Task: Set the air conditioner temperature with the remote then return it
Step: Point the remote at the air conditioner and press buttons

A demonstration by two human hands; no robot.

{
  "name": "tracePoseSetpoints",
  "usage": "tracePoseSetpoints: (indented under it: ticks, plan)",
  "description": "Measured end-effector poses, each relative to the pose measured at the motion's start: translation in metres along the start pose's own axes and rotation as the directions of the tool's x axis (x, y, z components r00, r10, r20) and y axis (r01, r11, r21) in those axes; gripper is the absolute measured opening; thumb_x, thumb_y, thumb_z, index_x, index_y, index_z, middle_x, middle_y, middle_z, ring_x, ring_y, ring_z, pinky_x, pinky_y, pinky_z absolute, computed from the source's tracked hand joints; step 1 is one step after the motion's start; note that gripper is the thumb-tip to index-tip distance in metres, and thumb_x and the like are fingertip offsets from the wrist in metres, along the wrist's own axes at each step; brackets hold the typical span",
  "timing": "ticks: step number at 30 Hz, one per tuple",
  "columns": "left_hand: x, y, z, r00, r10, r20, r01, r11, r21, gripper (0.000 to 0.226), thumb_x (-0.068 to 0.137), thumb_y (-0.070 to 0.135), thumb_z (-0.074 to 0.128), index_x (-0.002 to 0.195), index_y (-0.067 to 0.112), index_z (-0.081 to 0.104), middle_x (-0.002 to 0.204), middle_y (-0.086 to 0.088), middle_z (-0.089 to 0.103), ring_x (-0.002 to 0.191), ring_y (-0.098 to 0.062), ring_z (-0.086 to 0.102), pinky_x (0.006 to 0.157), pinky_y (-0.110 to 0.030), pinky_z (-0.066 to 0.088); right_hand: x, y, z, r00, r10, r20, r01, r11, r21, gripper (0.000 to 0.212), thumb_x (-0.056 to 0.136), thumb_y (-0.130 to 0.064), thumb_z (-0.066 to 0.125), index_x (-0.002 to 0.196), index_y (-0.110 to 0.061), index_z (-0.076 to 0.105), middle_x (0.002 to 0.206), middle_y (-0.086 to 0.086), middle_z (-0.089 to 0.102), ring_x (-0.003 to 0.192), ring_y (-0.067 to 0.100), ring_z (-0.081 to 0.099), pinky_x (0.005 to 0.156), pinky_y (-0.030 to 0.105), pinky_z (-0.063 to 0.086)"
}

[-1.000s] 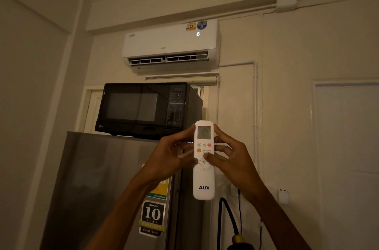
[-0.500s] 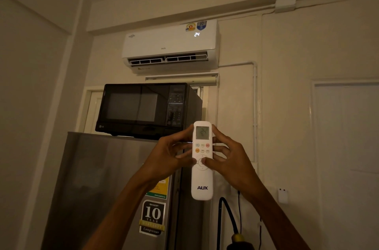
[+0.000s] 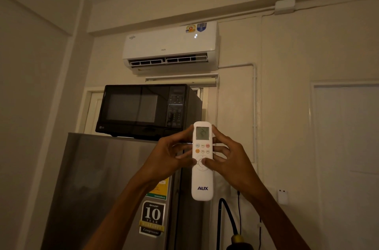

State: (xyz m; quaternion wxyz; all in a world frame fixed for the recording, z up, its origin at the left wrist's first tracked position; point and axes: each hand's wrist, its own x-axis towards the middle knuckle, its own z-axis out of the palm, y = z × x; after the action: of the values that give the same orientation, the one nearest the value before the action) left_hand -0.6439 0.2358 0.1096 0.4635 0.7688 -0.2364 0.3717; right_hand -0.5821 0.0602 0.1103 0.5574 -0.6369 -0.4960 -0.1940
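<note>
Remote (image 3: 202, 178) upright, gripped by both hands: left hand (image 3: 164, 162) and right hand (image 3: 231, 164) fingers closed around sides, thumbs on round pad. AC (image 3: 170, 47) display glowing.

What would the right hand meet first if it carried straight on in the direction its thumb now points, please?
The right hand has its thumb pointing left across the remote, so it would probably meet the left hand first, whose thumb rests on the same round pad. Depth between the thumbs is unclear.

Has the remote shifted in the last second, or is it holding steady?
No, barely: the remote has its top overlapping the microwave's lower right corner as before, held upright by the left hand and right hand.
</note>
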Motion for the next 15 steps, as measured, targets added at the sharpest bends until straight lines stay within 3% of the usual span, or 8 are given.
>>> tracePoseSetpoints:
  ticks: [10,15]
  plan:
    - [0.0001,-0.0010,-0.0014,1.000,-0.001,0.012,0.001,1.000,-0.010,0.077,0.074,-0.005,0.072,0.126,0.046,0.045,0.123,0.009,0.062,0.118,-0.006,0.058,0.085,-0.022,0.056,0.0017,0.0020,0.0002,1.000,0.000,0.004,0.000,1.000,0.019,0.074,0.074,-0.004,0.072,0.125,-0.040,0.033,0.128,0.002,0.052,0.116,0.018,0.056,0.083,0.021,0.053]
    - [-0.0013,0.0003,-0.0012,1.000,-0.001,0.005,0.001,1.000,-0.017,0.077,0.074,-0.006,0.071,0.126,0.046,0.045,0.121,0.010,0.062,0.116,-0.004,0.059,0.080,-0.018,0.056,0.0023,0.0028,0.0002,1.000,-0.005,0.006,0.005,1.000,0.004,0.074,0.073,-0.005,0.073,0.125,-0.041,0.033,0.128,0.004,0.053,0.116,0.020,0.056,0.090,0.035,0.054]
